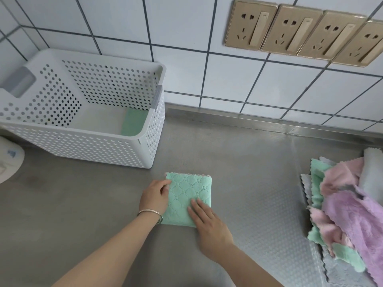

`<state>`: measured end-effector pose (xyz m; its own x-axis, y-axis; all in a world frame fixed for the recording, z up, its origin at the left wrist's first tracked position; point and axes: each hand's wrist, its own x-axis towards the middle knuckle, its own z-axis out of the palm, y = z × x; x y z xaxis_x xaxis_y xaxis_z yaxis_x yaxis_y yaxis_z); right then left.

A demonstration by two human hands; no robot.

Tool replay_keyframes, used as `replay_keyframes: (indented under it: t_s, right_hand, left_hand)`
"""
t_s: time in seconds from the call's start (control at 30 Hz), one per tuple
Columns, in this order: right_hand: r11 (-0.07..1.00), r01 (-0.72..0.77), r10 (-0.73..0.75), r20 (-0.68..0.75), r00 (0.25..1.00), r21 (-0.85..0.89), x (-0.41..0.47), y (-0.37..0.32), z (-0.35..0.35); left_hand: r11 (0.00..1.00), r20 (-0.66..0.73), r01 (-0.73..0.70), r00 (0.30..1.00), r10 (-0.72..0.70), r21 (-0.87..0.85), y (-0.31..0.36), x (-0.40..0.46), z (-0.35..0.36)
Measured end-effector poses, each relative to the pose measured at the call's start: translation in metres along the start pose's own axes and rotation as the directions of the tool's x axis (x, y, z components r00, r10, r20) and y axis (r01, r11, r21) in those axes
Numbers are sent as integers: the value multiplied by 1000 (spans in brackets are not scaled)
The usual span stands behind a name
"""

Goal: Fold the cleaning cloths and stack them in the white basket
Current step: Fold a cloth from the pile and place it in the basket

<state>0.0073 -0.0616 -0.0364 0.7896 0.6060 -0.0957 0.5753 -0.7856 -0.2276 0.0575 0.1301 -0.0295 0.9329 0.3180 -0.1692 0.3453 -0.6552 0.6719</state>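
A folded green cloth (189, 192) lies flat on the steel counter in front of me. My left hand (154, 196) pinches its left edge between thumb and fingers. My right hand (209, 221) rests flat on its lower right corner, fingers together and pressing down. The white perforated basket (99, 146) stands at the back left, and a green cloth (133, 123) lies on its floor at the right end. A loose pile of unfolded cloths (348, 220), pink, purple, green and grey, sits at the right edge.
The tiled wall (186, 48) runs behind the counter, with a row of gold sockets (300, 32) at the upper right. A white round object (8, 160) sits at the far left beside the basket. The steel counter (248, 162) stretches between basket and pile.
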Motion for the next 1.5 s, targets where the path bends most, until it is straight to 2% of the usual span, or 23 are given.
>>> replay_keyframes:
  t_s: [0.07, 0.13, 0.17, 0.23, 0.3, 0.33, 0.47, 0.53, 0.6, 0.67, 0.7, 0.73, 0.8, 0.9, 0.93, 0.97, 1.07, 1.13, 1.23, 1.3, 1.37, 1.43, 1.5]
  right_hand:
    - [1000, 15, -15, -13, 1000, 0, -6, 1, -6]
    - [999, -38, 38, -21, 999, 12, -6, 2, -14]
    - [996, -84, 84, -19, 996, 4, -3, 4, -17]
    - [986, -161, 161, -8, 987, -35, 1, 9, -16]
    - [970, -238, 241, 71, 968, -50, 2, 14, -13]
    - [961, -271, 275, 106, 956, -50, 2, 16, -12]
    - [959, -277, 283, 143, 949, -58, 0, 21, -8]
    - [966, -253, 257, 157, 954, -47, 4, 21, -6]
    - [962, -273, 275, 110, 955, -35, 6, 15, -11]
    - [964, -265, 265, 79, 961, -4, 13, 14, -19]
    - [949, -303, 293, 114, 949, 89, 15, 14, -24]
    - [912, -369, 345, 154, 926, 180, 17, 13, -30]
    - [764, -503, 502, 119, 857, 405, 19, 8, -36]
    - [368, -652, 695, 269, 666, 663, 32, 3, -41]
    - [245, -682, 710, 352, 611, 689, 35, 3, -41]
    - [184, -706, 704, 409, 580, 684, 36, 3, -42]
    - [169, -771, 672, 500, 546, 614, 28, 3, -44]
    - [196, -786, 664, 511, 546, 586, 21, 6, -42]
    - [209, -770, 657, 497, 567, 602, 7, 7, -43]
    - [173, -713, 669, 451, 591, 679, -2, 3, -44]
    - [203, -608, 674, 341, 656, 768, -9, -8, -55]
    - [193, -514, 676, 267, 687, 836, -12, -18, -72]
    - [190, -420, 680, 190, 708, 887, -9, -29, -92]
  left_hand:
    - [999, -47, -44, 998, 45, 19, -4, -6, -1]
    - [977, -110, -173, 976, 187, 127, -11, -13, -2]
    - [940, -93, -266, 952, 291, 214, -15, -15, -1]
    - [824, 55, -415, 902, 428, 386, -23, -22, 5]
    - [724, 233, -481, 876, 422, 494, -27, -32, 14]
    - [696, 272, -500, 866, 420, 516, -32, -36, 20]
    - [640, 332, -506, 862, 383, 578, -38, -30, 29]
    - [661, 361, -519, 854, 375, 541, -37, -28, 27]
    - [818, 319, -422, 896, 310, 391, -28, -29, 19]
    - [961, 32, -155, 988, 152, 227, -15, -32, 9]
    - [986, -132, 13, 991, 9, 165, -8, -33, 4]
    - [976, -204, 177, 968, -149, 125, -2, -33, 1]
    - [906, -130, 355, 934, -332, 229, 5, -36, -4]
    - [869, -10, 346, 930, -366, 354, 9, -34, -1]
    - [872, 10, 346, 928, -372, 345, 11, -35, 1]
    - [880, 34, 361, 921, -389, 308, 14, -37, 3]
    - [897, 93, 429, 894, -439, 107, 21, -52, 6]
    - [860, 113, 508, 858, -501, -44, 25, -61, 5]
    - [693, 264, 649, 761, -593, -315, 35, -78, 5]
    - [611, 358, 698, 717, -599, -374, 45, -85, 1]
    - [610, 333, 681, 731, -596, -405, 52, -90, -8]
    - [736, 245, 580, 814, -526, -348, 63, -92, -28]
    - [814, 173, 414, 910, -376, -408, 72, -92, -53]
